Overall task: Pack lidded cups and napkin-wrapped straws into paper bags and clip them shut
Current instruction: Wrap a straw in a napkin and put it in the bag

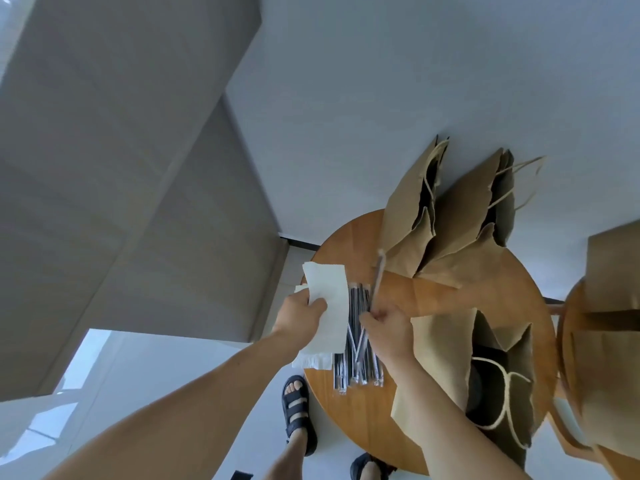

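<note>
Your left hand (299, 315) pinches a white napkin (329, 303) by its near edge, holding it up above the left rim of the round wooden table (433, 299). Your right hand (388, 329) is closed on one wrapped straw (375, 282), lifted at a tilt out of the pile of wrapped straws (356, 351) lying on the table just beside the stack of spare napkins (311, 361).

To wrap it well, I'd judge you should bring the straw across onto the napkin's middle, lay it along the long side, and roll or fold the paper snugly so nothing slips out. Keep the napkin taut with your thumb; it is thin and will crumple or tear if you tug.

An open paper bag (491, 368) stands just right of your right hand, something dark inside it that may be a cup, though I cannot tell. Two more bags (446, 220) lean at the far edge. Drop the wrapped straw in upright beside the cup, clear of the rope handles.
</note>
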Motion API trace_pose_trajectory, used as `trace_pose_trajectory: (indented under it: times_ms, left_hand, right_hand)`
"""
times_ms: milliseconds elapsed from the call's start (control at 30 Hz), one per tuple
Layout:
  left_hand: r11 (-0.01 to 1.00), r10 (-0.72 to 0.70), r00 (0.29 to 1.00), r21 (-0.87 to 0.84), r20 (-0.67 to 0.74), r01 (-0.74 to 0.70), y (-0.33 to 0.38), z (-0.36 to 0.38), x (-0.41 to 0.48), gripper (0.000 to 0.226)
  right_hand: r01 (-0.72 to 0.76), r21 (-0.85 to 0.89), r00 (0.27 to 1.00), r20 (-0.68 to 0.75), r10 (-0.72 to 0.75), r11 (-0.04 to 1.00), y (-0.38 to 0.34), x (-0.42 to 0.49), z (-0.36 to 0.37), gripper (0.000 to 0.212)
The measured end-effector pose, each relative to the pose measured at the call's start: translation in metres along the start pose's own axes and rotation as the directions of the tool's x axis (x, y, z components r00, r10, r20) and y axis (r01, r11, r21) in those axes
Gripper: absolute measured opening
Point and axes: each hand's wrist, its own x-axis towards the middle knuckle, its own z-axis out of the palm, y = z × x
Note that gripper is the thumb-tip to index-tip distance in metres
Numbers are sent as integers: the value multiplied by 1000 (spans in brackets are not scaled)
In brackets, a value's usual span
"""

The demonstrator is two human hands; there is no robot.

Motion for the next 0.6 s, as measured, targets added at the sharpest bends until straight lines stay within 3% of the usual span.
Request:
trace_pose_trajectory:
  times_ms: [167, 333, 467, 600]
  left_hand:
    - [994, 34, 999, -103, 25, -31, 34, 12, -15, 14]
    - [969, 177, 979, -192, 103, -156, 69, 26, -36, 11]
    - [947, 280, 949, -208, 148, -247, 95, 35, -53, 26]
    - [924, 352, 906, -244, 235, -295, 120, 43, -71, 33]
  right_hand:
    - [196, 140, 970, 116, -213, 970, -45, -27, -24, 11]
    - [304, 93, 952, 3, -306, 948, -69, -48, -60, 17]
    - [354, 22, 929, -128, -348, 935, -80, -65, -98, 21]
    - [305, 217, 949, -149, -278, 927, -97, -74, -141, 46]
